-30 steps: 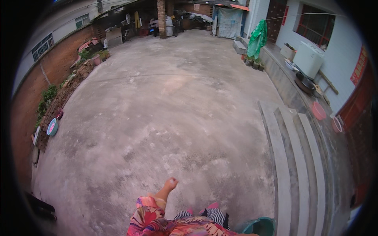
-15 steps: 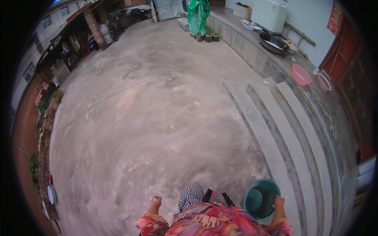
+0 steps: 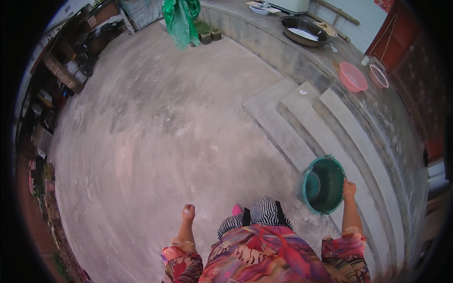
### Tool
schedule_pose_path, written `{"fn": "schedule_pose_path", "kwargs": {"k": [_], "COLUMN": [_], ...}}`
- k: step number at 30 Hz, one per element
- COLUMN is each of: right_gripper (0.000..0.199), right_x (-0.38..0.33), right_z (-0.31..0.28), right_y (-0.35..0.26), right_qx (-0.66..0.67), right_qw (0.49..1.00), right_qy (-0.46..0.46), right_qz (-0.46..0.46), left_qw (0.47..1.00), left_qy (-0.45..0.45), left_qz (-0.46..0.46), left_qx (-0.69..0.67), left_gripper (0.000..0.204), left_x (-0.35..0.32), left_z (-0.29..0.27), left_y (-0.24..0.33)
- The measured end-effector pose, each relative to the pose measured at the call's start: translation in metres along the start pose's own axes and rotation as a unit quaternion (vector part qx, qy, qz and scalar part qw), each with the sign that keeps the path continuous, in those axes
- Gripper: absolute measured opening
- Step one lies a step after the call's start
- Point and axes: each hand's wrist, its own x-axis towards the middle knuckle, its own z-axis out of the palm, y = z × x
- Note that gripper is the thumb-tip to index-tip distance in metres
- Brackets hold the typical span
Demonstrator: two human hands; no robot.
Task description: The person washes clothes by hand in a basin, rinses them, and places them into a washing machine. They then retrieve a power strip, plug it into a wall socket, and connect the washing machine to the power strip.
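My right hand (image 3: 349,188) is closed on the rim of a green plastic bucket (image 3: 310,186), on the side nearest the steps. The bucket is tilted, with its mouth facing me. Nothing shows inside it beyond its own wall and bottom. My left hand (image 3: 188,212) hangs to the left of my body with its fingers curled. A pale spot shows at those fingers, too small to make out. Below are my striped trousers (image 3: 264,211) and a pink shoe (image 3: 237,209).
Concrete steps (image 3: 302,123) rise on the right to a raised ledge. A dark wide pan (image 3: 304,31), a pink basin (image 3: 353,77) and another basin (image 3: 379,76) stand there. Potted plants (image 3: 205,34) and a green sheet (image 3: 180,23) are at the far end of the concrete yard (image 3: 141,141).
The bucket has swung forward and up in my right hand. My left hand has moved forward too. The steps and far plants now appear closer and the view has turned to the right.
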Motion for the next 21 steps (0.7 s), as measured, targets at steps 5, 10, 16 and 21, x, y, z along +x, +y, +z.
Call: {"fn": "schedule_pose_path", "kwargs": {"k": [5, 10, 16, 21], "right_gripper": [0.043, 0.041, 0.04, 0.039], "right_x": [0.077, 0.168, 0.291, 0.393], "right_z": [0.059, 0.119, 0.183, 0.254], "right_y": [-0.179, -0.384, -0.56, -0.72], "right_qx": [0.072, 0.181, 0.18, 0.216], "right_qw": [0.996, 0.975, 0.957, 0.937], "right_qy": [0.001, -0.128, -0.219, -0.26], "right_qz": [-0.059, -0.028, -0.059, -0.092], "left_qw": [0.999, 0.995, 0.981, 0.968], "left_qy": [-0.009, -0.02, -0.087, -0.113], "left_qz": [0.048, 0.065, -0.175, -0.223], "left_qx": [0.0, 0.066, 0.005, 0.024], "left_gripper": [0.019, 0.025, 0.012, 0.008], "left_x": [0.159, 0.286, 0.324, 0.405], "left_z": [0.08, 0.13, 0.215, 0.254], "left_y": [0.203, 0.235, 0.332, 0.397]}}
